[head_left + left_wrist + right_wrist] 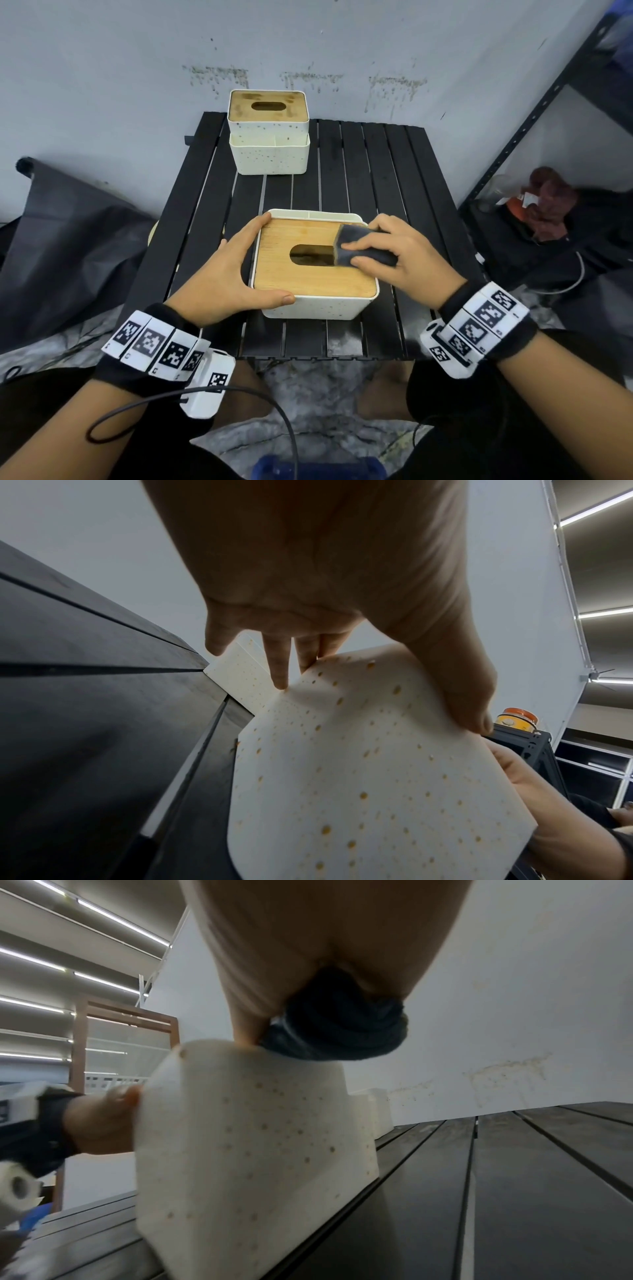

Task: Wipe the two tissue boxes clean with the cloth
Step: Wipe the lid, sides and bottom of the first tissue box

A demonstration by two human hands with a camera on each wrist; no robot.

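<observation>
The near tissue box [308, 274], white with brown specks and a bamboo lid with an oval slot, stands at the middle of the black slatted table [376, 164]. My left hand [239, 267] grips its near-left corner, thumb along the front edge and fingers on the left side [359, 777]. My right hand [407, 253] pinches a folded dark grey cloth [363, 250] and presses it onto the lid's right part, over the slot's right end. From the right wrist the cloth [335, 1026] sits on the box's top edge [246, 1137]. The far tissue box [269, 133], its lid stained dark, stands at the table's back.
A stained grey wall runs right behind the table. A black metal rack [548, 102] with a red-brown bundle [548, 202] stands at the right. Dark sheeting [68, 222] lies on the floor at the left. Bare slats [514, 1177] lie to the right of the near box.
</observation>
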